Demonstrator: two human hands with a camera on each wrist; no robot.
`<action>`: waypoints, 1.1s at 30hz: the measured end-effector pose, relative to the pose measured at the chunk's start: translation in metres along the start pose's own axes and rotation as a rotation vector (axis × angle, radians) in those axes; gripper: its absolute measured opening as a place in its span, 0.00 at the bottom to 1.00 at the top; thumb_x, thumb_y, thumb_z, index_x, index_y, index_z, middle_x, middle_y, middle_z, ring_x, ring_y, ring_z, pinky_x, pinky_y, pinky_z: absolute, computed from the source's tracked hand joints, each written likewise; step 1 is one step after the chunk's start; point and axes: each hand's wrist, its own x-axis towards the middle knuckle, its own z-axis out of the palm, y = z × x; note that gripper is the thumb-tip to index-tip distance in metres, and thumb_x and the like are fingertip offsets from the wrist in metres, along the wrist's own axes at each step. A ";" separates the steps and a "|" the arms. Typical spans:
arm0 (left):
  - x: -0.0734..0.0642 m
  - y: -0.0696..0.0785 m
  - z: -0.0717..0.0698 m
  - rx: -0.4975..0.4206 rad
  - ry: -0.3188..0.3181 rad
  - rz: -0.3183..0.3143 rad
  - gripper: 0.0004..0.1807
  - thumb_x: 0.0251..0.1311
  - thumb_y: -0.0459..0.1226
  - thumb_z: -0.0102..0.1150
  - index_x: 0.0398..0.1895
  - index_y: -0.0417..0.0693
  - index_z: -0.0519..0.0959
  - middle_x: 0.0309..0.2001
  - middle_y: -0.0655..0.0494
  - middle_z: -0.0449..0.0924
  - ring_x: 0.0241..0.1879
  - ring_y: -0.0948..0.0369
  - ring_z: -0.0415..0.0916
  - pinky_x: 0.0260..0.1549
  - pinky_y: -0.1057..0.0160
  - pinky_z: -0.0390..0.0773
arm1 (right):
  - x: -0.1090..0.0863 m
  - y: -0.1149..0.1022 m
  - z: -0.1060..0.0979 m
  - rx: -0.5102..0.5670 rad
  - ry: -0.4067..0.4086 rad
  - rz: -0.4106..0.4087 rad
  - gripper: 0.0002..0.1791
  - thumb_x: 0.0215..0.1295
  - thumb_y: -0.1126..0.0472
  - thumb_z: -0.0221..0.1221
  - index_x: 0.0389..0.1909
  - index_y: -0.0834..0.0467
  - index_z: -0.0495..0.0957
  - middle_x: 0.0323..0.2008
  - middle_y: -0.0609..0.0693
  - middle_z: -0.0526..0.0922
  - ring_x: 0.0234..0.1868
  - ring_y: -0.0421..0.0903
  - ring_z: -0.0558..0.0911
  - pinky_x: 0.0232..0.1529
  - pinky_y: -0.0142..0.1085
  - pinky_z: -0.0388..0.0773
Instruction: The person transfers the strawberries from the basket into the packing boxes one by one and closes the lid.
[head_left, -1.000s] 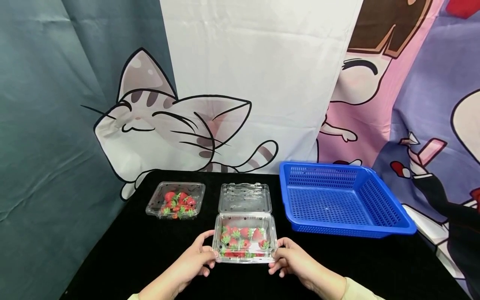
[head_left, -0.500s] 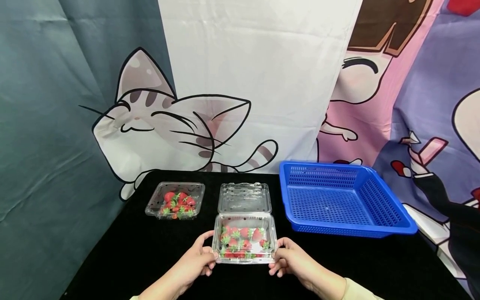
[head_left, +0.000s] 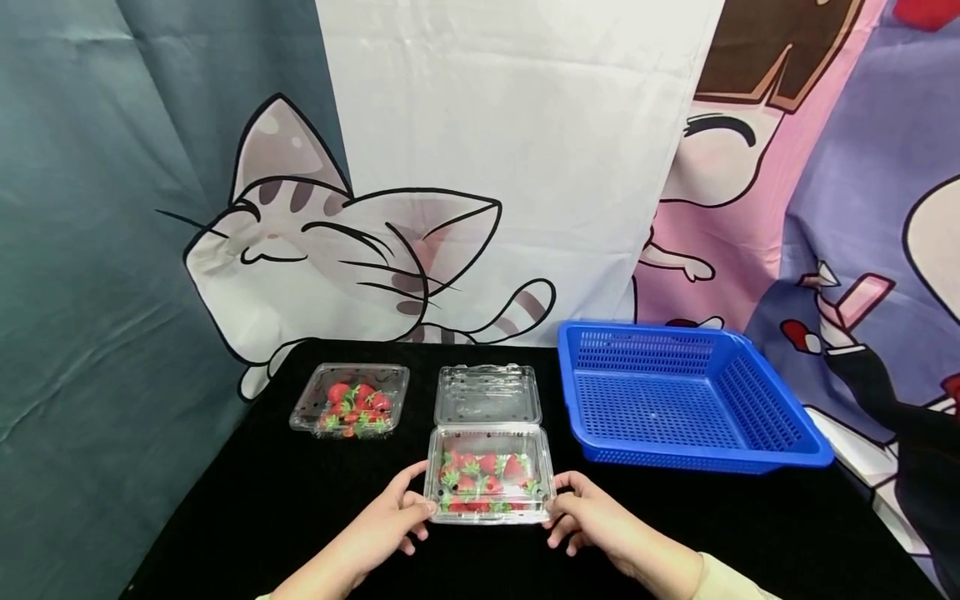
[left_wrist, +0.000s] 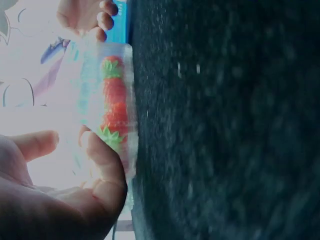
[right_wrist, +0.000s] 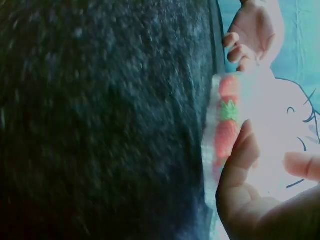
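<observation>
A clear plastic box [head_left: 489, 479] of strawberries [head_left: 486, 482] lies on the black surface in front of me in the head view. My left hand [head_left: 392, 521] grips its left side, thumb at the near corner. Likewise my right hand [head_left: 596, 521] grips the right side near the front corner, its lower fingers hanging loosely below. Strawberries [left_wrist: 116, 100] show through the box's front wall in the left wrist view, the thumb and a finger beside it. In the right wrist view, a fingertip touches the box [right_wrist: 212, 145].
Directly behind stands another clear plastic piece [head_left: 487, 396] without fruit; I cannot tell whether it joins the box. A second clear box of strawberries [head_left: 349, 402] sits at the left. At the right is a blue perforated basket [head_left: 690, 458]. A printed cloth backdrop [head_left: 517, 125] hangs behind.
The fingers of my right hand have shifted slightly outward to the right. The box has barely moved, and my left hand keeps nearly the same place.
</observation>
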 end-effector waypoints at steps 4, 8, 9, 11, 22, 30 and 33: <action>0.000 0.003 -0.001 0.051 0.045 0.004 0.38 0.65 0.38 0.58 0.75 0.38 0.55 0.42 0.50 0.76 0.35 0.55 0.74 0.26 0.58 0.78 | -0.003 -0.005 -0.004 -0.058 0.018 -0.029 0.30 0.62 0.64 0.54 0.64 0.69 0.61 0.36 0.53 0.79 0.33 0.47 0.79 0.24 0.34 0.76; 0.001 0.008 -0.003 0.060 0.095 0.005 0.35 0.61 0.34 0.57 0.72 0.36 0.61 0.50 0.46 0.73 0.37 0.54 0.73 0.28 0.56 0.79 | -0.005 -0.010 -0.007 -0.088 0.022 -0.044 0.33 0.64 0.62 0.54 0.68 0.70 0.60 0.40 0.53 0.78 0.39 0.48 0.75 0.29 0.37 0.78; 0.001 0.010 -0.003 0.060 0.103 0.003 0.35 0.61 0.34 0.56 0.72 0.35 0.62 0.53 0.44 0.72 0.37 0.54 0.73 0.29 0.56 0.79 | -0.005 -0.011 -0.008 -0.086 0.023 -0.044 0.33 0.65 0.62 0.54 0.68 0.71 0.61 0.40 0.52 0.78 0.39 0.48 0.74 0.30 0.37 0.78; 0.004 0.013 -0.005 0.059 0.111 0.002 0.33 0.63 0.35 0.56 0.71 0.34 0.63 0.56 0.42 0.71 0.37 0.54 0.74 0.31 0.56 0.79 | -0.005 -0.013 -0.010 -0.068 0.015 -0.044 0.32 0.67 0.61 0.54 0.68 0.73 0.62 0.40 0.52 0.79 0.40 0.47 0.74 0.31 0.37 0.78; 0.021 0.025 -0.013 -0.048 0.137 -0.034 0.29 0.70 0.45 0.54 0.67 0.34 0.67 0.52 0.45 0.77 0.46 0.52 0.72 0.34 0.57 0.80 | -0.005 -0.019 -0.015 -0.001 -0.026 -0.036 0.30 0.69 0.60 0.53 0.66 0.76 0.63 0.38 0.51 0.78 0.39 0.45 0.74 0.31 0.33 0.77; 0.025 0.031 -0.011 -0.133 0.130 -0.061 0.24 0.71 0.43 0.52 0.59 0.31 0.70 0.46 0.44 0.76 0.41 0.55 0.73 0.34 0.59 0.82 | -0.004 -0.022 -0.016 0.058 -0.062 -0.043 0.28 0.67 0.62 0.52 0.63 0.76 0.64 0.43 0.53 0.80 0.41 0.45 0.77 0.33 0.32 0.77; 0.025 0.034 -0.011 -0.107 0.124 -0.067 0.23 0.70 0.43 0.54 0.55 0.30 0.73 0.46 0.44 0.76 0.42 0.55 0.73 0.35 0.59 0.82 | -0.004 -0.023 -0.015 0.058 -0.065 -0.049 0.28 0.67 0.62 0.52 0.63 0.77 0.64 0.46 0.54 0.80 0.43 0.46 0.77 0.35 0.33 0.78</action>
